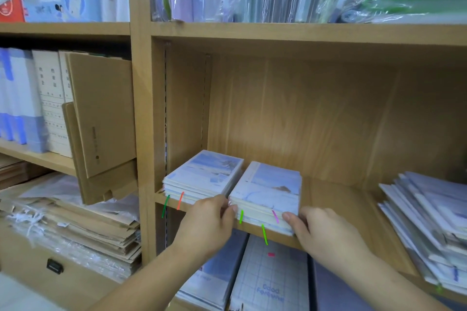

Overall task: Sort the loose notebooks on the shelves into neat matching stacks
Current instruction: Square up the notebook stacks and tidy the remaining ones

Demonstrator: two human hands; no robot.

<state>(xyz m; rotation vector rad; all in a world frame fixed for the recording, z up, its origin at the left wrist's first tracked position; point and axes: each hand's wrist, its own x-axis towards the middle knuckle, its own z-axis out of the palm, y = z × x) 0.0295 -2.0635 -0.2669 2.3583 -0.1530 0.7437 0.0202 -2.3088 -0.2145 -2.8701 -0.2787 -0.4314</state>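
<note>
Left hand (207, 225) and right hand (326, 232) grip the right stack (267, 194) by its near corners, fingers curled, its length running straight back from the front edge of the shelf (331, 197).

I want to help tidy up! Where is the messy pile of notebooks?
The messy pile of notebooks lies far right in the head view, on the wooden shelf, right of the neat stack that the left hand and right hand grip.
</note>
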